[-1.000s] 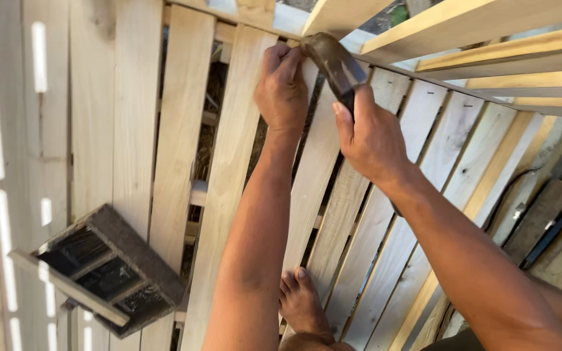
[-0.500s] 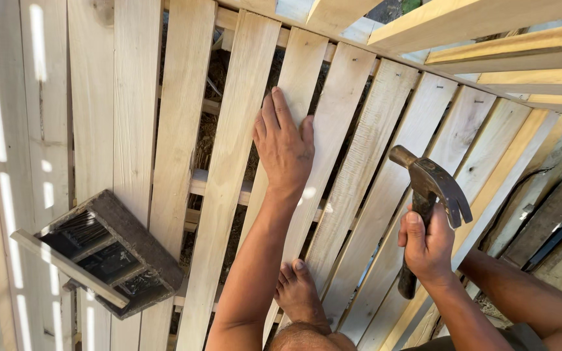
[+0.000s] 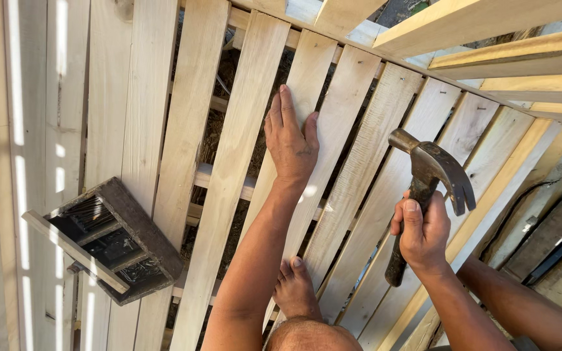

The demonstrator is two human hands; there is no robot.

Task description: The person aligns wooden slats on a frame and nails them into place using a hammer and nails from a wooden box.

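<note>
Slats (image 3: 229, 195) laid across frame, most placed. Left hand (image 3: 291, 140) flat, open on slat; right hand (image 3: 424, 231) grips hammer (image 3: 427, 188) (raised). Nailing unfinished, I judge.

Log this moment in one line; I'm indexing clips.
left hand: flat on wooden slat | right hand: gripping claw hammer, raised | bare foot on slats

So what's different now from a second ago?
The right hand swung the claw hammer down and back from the slats' top end. The left hand let go up there and now lies flat on a slat. The tray of nails and the bare foot stayed put.
</note>
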